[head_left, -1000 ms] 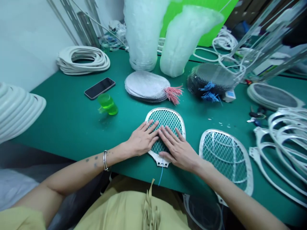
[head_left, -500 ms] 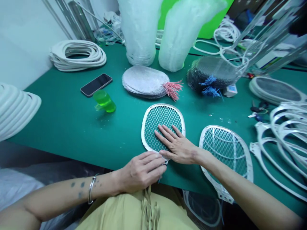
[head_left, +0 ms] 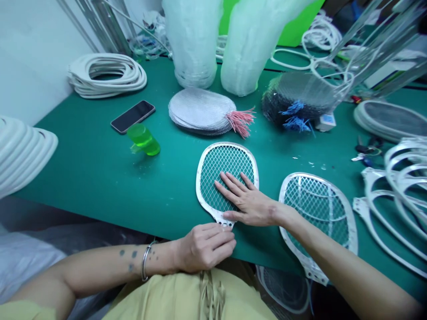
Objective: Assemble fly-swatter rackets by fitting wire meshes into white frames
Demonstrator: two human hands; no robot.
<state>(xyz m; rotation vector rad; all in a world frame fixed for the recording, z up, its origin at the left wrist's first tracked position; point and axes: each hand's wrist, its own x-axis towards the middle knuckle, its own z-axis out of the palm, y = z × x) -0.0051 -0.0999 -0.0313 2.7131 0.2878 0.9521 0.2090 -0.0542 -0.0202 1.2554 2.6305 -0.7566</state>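
Observation:
A white racket-shaped frame with a wire mesh (head_left: 224, 165) lies flat on the green table (head_left: 100, 169) near its front edge. My right hand (head_left: 248, 202) rests flat on the lower part of the mesh, fingers stretched out. My left hand (head_left: 205, 246) is at the table's edge just below the frame's neck, fingers curled together; what they pinch is hidden. A second meshed frame (head_left: 316, 213) lies to the right of my right forearm.
Behind the frame lie a pile of silver meshes with pink wires (head_left: 203, 111) and a dark pile with blue wires (head_left: 293, 102). A phone (head_left: 132, 116) and green bottle (head_left: 144, 140) sit left. Empty white frames (head_left: 396, 186) are piled right, white rings (head_left: 106, 75) back left.
My left hand has left the mesh and drawn back to the table's edge below the frame's neck, its fingers curling shut. My right hand stays flat on the mesh.

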